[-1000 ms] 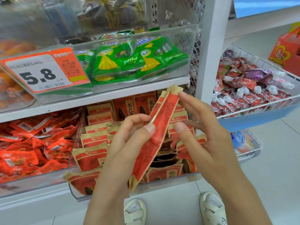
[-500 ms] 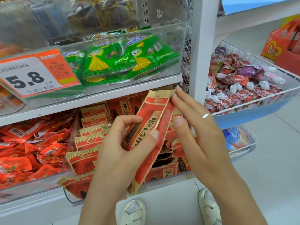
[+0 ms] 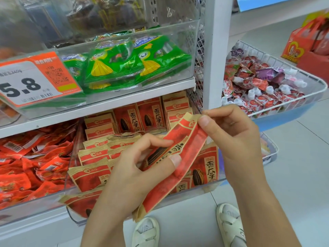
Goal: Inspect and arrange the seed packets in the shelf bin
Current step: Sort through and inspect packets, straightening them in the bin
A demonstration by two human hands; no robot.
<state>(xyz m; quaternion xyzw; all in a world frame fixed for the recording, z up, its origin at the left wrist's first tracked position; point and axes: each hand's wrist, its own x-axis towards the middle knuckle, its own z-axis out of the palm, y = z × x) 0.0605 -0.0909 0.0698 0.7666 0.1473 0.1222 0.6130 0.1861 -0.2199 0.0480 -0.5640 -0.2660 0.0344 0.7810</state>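
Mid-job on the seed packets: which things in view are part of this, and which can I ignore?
Part of the job:
- held seed packet, gripped by the left hand, top corner pinched by the right hand
- seed packets in the clear shelf bin

Ignore:
- green snack bags
- price tag
- red packets, bin to the left
- wire basket of pouches

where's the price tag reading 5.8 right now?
Head view, far left: the orange-and-white price tag hangs on the front of the clear upper bin, left of the green snack packets, above the loose red packets.
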